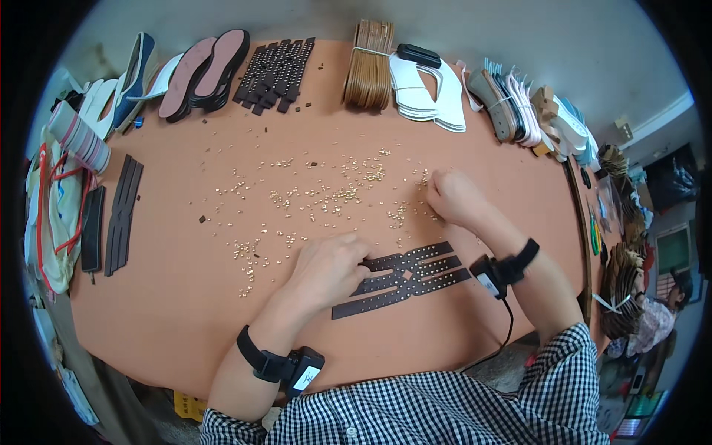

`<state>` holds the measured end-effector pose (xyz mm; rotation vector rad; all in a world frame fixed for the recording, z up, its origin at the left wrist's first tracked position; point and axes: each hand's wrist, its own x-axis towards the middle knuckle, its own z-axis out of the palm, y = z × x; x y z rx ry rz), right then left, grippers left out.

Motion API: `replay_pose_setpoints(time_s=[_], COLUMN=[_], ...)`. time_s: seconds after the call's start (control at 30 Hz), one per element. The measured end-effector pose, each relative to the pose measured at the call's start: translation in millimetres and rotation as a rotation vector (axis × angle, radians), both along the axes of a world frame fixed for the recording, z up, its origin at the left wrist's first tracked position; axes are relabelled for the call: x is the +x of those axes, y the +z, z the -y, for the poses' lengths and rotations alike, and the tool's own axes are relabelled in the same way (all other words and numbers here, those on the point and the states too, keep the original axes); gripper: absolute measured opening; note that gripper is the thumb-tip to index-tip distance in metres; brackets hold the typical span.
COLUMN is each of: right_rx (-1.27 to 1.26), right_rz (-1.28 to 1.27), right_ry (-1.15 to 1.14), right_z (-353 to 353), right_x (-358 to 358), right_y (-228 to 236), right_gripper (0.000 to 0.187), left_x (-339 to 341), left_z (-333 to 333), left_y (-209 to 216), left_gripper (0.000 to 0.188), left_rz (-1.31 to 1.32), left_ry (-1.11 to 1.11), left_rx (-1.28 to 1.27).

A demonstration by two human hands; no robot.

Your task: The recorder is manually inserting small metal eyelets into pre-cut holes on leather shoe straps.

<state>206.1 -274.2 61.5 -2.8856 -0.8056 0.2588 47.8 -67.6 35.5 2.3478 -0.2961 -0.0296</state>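
A dark brown strap piece (404, 276), cut into several strips that join at a crossed middle, lies before me with rows of small studs along its strips. My left hand (331, 268) is closed at its upper left end, the fingers curled onto a strip. Beyond the piece, my right hand (454, 196) is closed with its fingertips down at the edge of the scattered gold studs (345, 195). Whatever its fingers pinch is hidden.
Another cut strap piece (122, 215) lies at the left beside a dark bar (93, 230). Along the back stand pink-topped soles (215, 63), a pile of studded straps (276, 73), a tied brown bundle (369, 63) and white cutouts (426, 89). A person (660, 315) is at far right.
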Motion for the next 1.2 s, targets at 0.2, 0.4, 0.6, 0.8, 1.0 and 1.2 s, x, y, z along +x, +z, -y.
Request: replay_pose_setpoints(time_s=[0.2,0.4,0.6,0.8,1.0,1.2], right_rx=[0.268,0.268,0.227,0.180,0.142,0.102], right_rz=[-0.231,-0.078,-0.044,0.012,0.008,-0.083], right_ry=[0.049,0.160,0.194,0.239,0.248,0.239], right_z=[13,14,5,4,0,-4], right_x=[-98,-136,-138,-139,-139,-137], right_y=[10,-4,-7,-9,-6,-2], right_gripper=[0.012,0.011,0.011,0.011,0.011,0.009], left_x=[0,1,1,0,0,1], left_z=[0,0,-1,0,0,-1], left_y=[-7,-6,-5,-6,-1,-3], left_gripper=[0.016,0.016,0.015,0.015,0.013,0.014], left_rz=[0.020,0.022,0.004,0.009,-0.015,0.002], left_ry=[0.001,-0.004,0.007,0.005,0.008,0.004], left_rx=[0.033,0.024,0.017,0.010,0.003,-0.009])
